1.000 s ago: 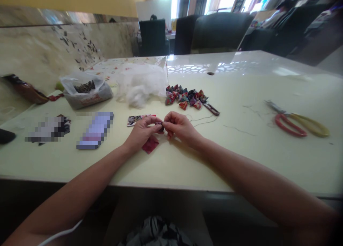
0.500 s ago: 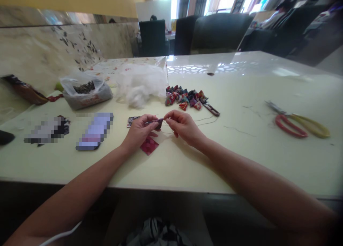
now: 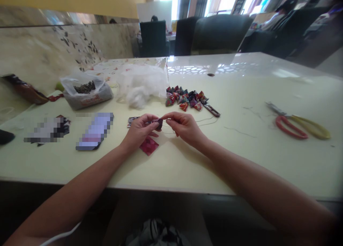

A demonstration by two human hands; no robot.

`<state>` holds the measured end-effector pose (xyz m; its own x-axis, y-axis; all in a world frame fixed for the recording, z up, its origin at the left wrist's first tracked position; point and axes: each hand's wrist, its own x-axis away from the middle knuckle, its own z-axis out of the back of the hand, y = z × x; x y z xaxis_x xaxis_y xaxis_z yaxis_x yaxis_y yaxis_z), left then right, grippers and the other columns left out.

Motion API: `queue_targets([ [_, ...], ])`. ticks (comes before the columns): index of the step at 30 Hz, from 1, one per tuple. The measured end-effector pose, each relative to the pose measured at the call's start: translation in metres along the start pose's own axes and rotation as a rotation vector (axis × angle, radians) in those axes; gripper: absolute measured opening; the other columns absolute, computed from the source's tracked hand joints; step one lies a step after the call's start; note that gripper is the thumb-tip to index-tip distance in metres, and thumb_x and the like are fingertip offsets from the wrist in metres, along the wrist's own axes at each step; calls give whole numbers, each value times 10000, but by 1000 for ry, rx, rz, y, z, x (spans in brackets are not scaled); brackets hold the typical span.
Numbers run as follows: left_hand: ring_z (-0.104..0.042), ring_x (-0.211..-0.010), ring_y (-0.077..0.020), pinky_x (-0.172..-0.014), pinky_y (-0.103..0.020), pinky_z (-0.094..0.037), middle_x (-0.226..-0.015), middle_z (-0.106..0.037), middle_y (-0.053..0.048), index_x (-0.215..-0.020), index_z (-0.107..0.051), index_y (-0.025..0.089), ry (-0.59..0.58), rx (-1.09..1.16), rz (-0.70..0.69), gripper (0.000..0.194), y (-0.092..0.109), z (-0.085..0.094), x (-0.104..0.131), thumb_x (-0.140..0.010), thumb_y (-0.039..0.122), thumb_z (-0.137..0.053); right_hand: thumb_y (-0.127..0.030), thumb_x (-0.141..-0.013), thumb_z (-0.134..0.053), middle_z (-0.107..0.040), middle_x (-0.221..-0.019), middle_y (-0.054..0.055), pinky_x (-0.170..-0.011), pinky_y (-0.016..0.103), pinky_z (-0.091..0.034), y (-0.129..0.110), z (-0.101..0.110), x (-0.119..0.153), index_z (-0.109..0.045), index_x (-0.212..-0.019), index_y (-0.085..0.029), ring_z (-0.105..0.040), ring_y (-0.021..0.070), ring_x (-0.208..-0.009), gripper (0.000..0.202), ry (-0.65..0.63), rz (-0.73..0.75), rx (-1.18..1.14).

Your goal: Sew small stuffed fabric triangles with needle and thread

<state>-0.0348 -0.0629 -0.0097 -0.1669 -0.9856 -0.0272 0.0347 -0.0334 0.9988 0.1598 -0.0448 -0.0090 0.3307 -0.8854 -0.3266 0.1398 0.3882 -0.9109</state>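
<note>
My left hand (image 3: 142, 128) is closed, pinching a small dark purple patterned fabric piece (image 3: 159, 124) between thumb and fingers. My right hand (image 3: 182, 126) is at the piece's right side, its index fingertip touching the fabric's top edge. Its thumb is bent just below and the other fingers are curled; anything small between them is too fine to make out. A thin thread (image 3: 207, 118) lies on the table to the right of this hand. Below my left hand lies a flat crimson fabric square (image 3: 149, 146). Another patterned fabric piece (image 3: 130, 122) shows partly behind that hand.
Beyond my hands sit several small stuffed fabric pieces (image 3: 184, 97) beside a thread snipper (image 3: 213, 110). White stuffing (image 3: 138, 96) and a plastic bag of dark bits (image 3: 88, 96) stand left. A phone (image 3: 95, 131) lies left; scissors (image 3: 292, 122) lie right.
My right index finger has stretched out onto the fabric's top edge, and the thumb has parted from its tip. The fabric piece has tilted slightly in my left hand.
</note>
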Motion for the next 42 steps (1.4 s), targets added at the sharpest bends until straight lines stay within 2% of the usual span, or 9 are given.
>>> queue_targets([
  [5,-696,-780,-146,-637,-240,-592,-857,-709,-21,-1017,-639,169,-5,31,-4,369,1,0,1,-759,396,-773,-277,-873,-580,-468,-559,-55,-507,235,-309,3,0,0,-731,-1003,-169,-374,83,-505,227,2,19,17],
  [10,-694,-780,-148,-644,-245,-590,-856,-710,-25,-1009,-640,161,-19,37,-8,378,3,-1,1,-749,395,-782,-248,-862,-577,-649,-717,0,-562,231,-364,4,0,0,-743,-981,-171,-461,91,-573,218,-21,90,76],
  [13,-690,-782,-146,-650,-245,-588,-856,-714,-28,-1015,-645,161,-26,24,-13,373,2,0,1,-756,396,-776,-252,-863,-576,-703,-806,27,-595,234,-394,3,0,-1,-740,-956,-176,-520,108,-625,204,-42,125,98],
  [20,-688,-780,-147,-664,-257,-595,-862,-707,-32,-1022,-630,161,-40,-5,-38,370,2,-1,1,-765,389,-767,-249,-861,-594,-567,-602,-36,-550,217,-340,0,1,0,-717,-959,-177,-394,85,-528,173,-92,132,171],
  [24,-689,-779,-141,-669,-259,-600,-873,-685,-15,-1013,-604,176,-47,-28,-81,346,2,-2,2,-775,375,-758,-238,-869,-586,-592,-634,-28,-561,212,-338,1,1,0,-699,-921,-176,-404,84,-544,139,-110,132,191],
  [30,-696,-787,-147,-696,-270,-607,-874,-695,-22,-1008,-617,166,-63,-37,-57,366,1,-3,2,-764,394,-765,-200,-870,-575,-614,-662,-20,-570,209,-344,1,1,0,-674,-865,-170,-449,83,-573,104,-125,161,191],
  [33,-701,-796,-160,-694,-279,-608,-860,-702,-26,-1005,-621,168,-44,-52,-57,377,0,-2,1,-759,413,-767,-235,-875,-585,-521,-595,-48,-529,209,-327,-1,2,1,-654,-883,-177,-409,78,-533,90,-96,114,138],
  [37,-703,-805,-167,-689,-280,-607,-867,-713,-35,-1010,-623,166,-28,-81,-83,392,-2,-1,0,-756,428,-769,-306,-878,-599,-450,-569,-69,-458,204,-345,0,3,-1,-613,-930,-191,-416,79,-487,127,-35,-9,-51],
  [42,-695,-798,-160,-703,-284,-609,-917,-718,-44,-1013,-630,172,-36,-142,-120,370,-1,-2,2,-776,428,-752,-355,-835,-649,-440,-539,-72,-388,192,-375,-1,3,-4,-562,-786,-191,-372,66,-439,192,-41,-234,-301],
])
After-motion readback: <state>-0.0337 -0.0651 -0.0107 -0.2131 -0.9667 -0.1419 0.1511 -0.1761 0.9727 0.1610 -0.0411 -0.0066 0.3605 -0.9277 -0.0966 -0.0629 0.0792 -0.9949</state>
